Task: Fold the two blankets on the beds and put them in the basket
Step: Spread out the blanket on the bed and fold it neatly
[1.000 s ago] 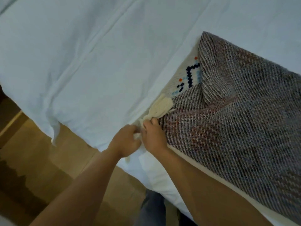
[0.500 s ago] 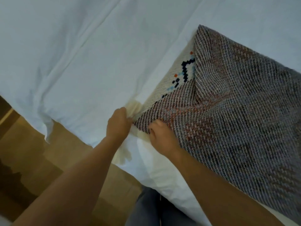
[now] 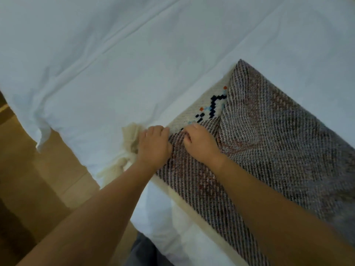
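Left grip (image 3: 153,145) is curled down over the near corner of a woven grey-and-brown blanket (image 3: 278,150), its fingers tucked onto the edge of the cloth. Right grip (image 3: 199,145) sits just beside it, almost knuckle to knuckle, with fingers bent and pinching the top layer of the same blanket a little way in from that corner. Both bare forearms reach in from the bottom of the view.

Touching the outer side of the left grip is a bunch of cream woolly tassels (image 3: 130,137), which trails down over the side of the bed. Just past the fingertips the top layer stops short, and a cream strip (image 3: 194,116) of the layer beneath shows, marked with a blocky pattern in navy, orange and pale blue. A shallow crease runs up the dark weave from the right grip toward the far corner.

The blanket lies folded flat on a white, lightly wrinkled bed sheet (image 3: 115,64), close to the near edge of the bed and running out of view on the right. The sheet hangs over the bed's edge on the left, above a tan wooden floor (image 3: 28,169). Dark grey trousers (image 3: 142,252) show at the bottom between the two arms.
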